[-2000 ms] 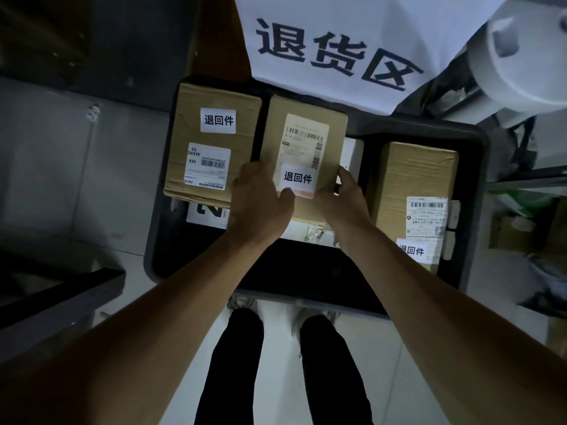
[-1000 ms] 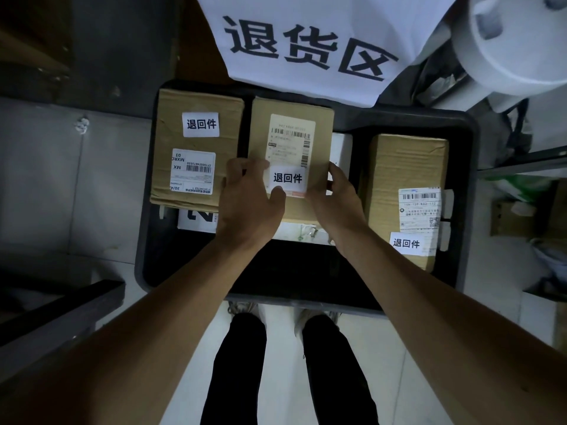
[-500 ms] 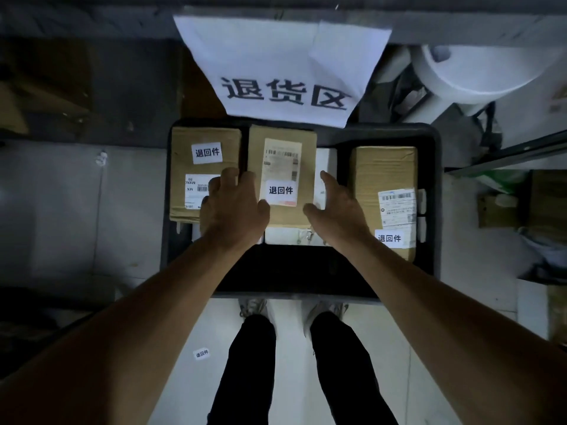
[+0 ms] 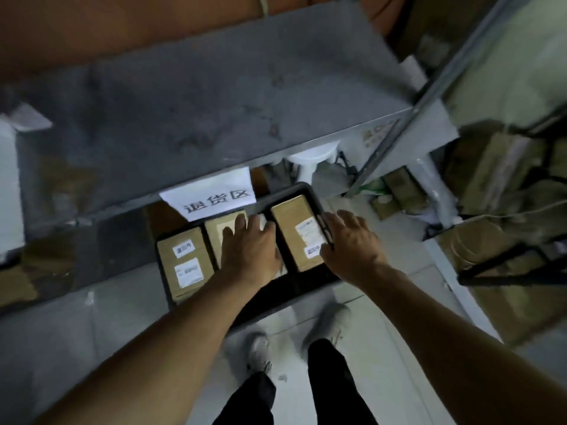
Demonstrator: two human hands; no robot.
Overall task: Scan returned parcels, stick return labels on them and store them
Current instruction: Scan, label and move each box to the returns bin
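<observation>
We record first the broad grey metal shelf board (image 4: 214, 111), which spans the upper frame and overhangs the storage area. Hanging from its front edge is a white paper sign with black Chinese characters (image 4: 214, 199).

Below it, on the pale tiled floor (image 4: 399, 378), sits a dark rectangular plastic crate (image 4: 310, 191) holding three brown cardboard parcels side by side. The left brown cardboard parcel (image 4: 184, 262) carries two white labels, a small one above a larger one. The middle brown cardboard parcel (image 4: 219, 237) is largely covered by the left hand. The right brown cardboard parcel (image 4: 296, 231) also bears two white labels (the print on all of them is blurred and we cannot read it).

The left hand (image 4: 251, 250) lies over the middle parcel with fingers straight and slightly spread; whether it rests on the carton or is just above it, we cannot tell. The right hand (image 4: 349, 243) is over the right rim of the crate, fingers loosely extended and apart, gripping nothing.

At the bottom we note the person's dark trousers (image 4: 331, 388) and light-coloured shoes (image 4: 260, 351), standing just in front of the crate.
</observation>
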